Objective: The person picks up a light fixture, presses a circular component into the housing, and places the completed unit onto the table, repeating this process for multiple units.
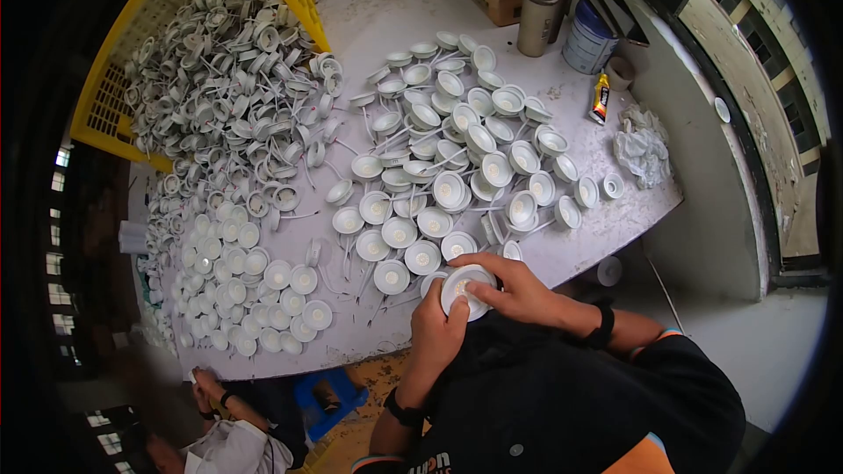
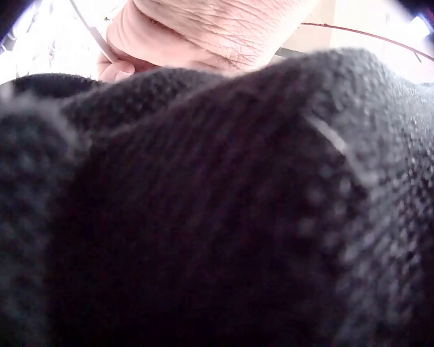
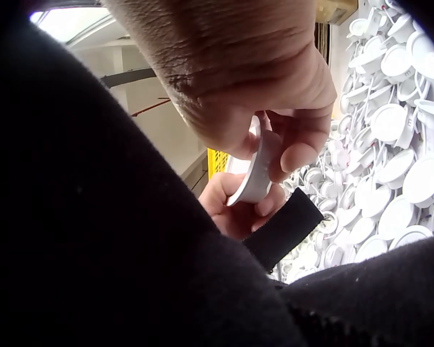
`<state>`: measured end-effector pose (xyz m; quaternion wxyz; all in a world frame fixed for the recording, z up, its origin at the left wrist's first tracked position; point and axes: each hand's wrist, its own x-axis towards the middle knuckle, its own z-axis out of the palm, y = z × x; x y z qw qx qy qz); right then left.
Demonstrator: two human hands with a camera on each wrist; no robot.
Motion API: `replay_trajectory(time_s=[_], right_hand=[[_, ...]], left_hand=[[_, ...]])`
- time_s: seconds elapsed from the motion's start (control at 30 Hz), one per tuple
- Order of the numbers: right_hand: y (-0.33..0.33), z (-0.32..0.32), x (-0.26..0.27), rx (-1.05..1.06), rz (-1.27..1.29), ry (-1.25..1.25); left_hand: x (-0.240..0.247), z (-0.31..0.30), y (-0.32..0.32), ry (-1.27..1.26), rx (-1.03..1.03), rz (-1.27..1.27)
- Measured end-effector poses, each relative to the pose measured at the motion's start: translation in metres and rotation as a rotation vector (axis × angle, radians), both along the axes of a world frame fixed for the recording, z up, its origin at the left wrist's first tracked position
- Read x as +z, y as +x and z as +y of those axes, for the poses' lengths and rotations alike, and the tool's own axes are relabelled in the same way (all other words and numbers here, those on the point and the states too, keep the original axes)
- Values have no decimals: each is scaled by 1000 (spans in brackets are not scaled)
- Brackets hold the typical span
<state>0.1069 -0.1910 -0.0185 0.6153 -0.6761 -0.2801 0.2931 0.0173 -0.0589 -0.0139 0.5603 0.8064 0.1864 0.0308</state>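
A round white LED downlight (image 1: 457,282), with a yellowish chip area at its middle, is held between both hands in front of the dark shirt. My left hand (image 1: 436,331) grips its near left edge, thumb on the face. From the right, my right hand (image 1: 520,291) holds the rim, with its thumb pressed over the face near the centre. In the right wrist view the downlight (image 3: 257,173) appears edge-on between the fingers. Dark cloth (image 2: 202,202) fills most of the left wrist view and hides what the left fingers hold.
Many similar downlights (image 1: 423,257) with wires cover the table (image 1: 351,0). A yellow crate (image 1: 105,114) spills white housings at the left. Flasks (image 1: 537,17), a blue-labelled tub (image 1: 588,39), a glue tube (image 1: 601,98) and crumpled plastic (image 1: 643,147) stand right. Another person (image 1: 233,439) sits lower left.
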Motion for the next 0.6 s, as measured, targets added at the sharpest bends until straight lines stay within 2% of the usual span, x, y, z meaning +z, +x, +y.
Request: replay_trajectory(time_s=[0.1,0.23,0.3,0.37,0.43,0.53,0.6], right_hand=[[0,-1,-2,1,30,8],[3,-2,4,11,-26,-123],[0,1,-1,-4,-85,-106],[0,4,-7,-125,-105,-69],[-1,8,-5,-96,-80,-97],[-1,18,-4,-47,-114,-151],[0,28,3,63,99,-194]], left_hand=[[-4,0,-1,-35,16,-7],[-12,2,-3,-111,33,-41],[-1,6,-3,-145,51,-2],[-1,9,-5,-192,64,27],[-12,14,-11,-178,64,-33],[-19,22,-20,-198,101,6],[-31,36,-27,-223,135,46]])
